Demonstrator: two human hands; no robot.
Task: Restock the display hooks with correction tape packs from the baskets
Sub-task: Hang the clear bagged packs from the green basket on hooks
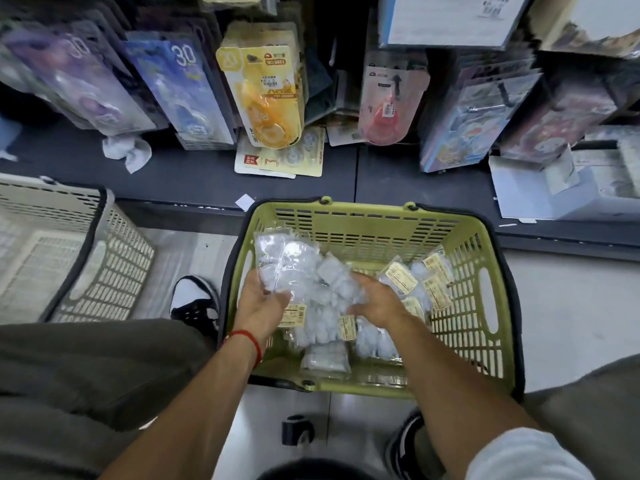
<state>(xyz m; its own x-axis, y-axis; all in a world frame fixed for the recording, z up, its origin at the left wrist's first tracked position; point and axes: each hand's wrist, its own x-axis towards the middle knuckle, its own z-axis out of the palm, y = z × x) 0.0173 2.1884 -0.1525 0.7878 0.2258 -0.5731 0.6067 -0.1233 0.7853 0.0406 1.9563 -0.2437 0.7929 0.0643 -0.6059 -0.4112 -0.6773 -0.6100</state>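
A green shopping basket [481, 282] stands on the floor in front of me, holding several clear plastic bags of pale correction tape packs [433, 285] with yellow labels. My left hand [263, 306] grips a stack of these clear packs [280, 261] at the basket's left side. My right hand [377, 303] is down among the packs in the middle, fingers curled on one of them [341, 278]. Above, carded correction tape packs hang on display hooks: a yellow one [266, 98] and a pink one [388, 105].
A beige basket [114, 254] lies tipped at the left. Purple and blue carded packs [187, 91] hang at the upper left, more packs [467, 123] at the right. Loose cards [277, 161] and a crumpled cloth [128, 150] lie on the dark shelf base. My shoes flank the green basket.
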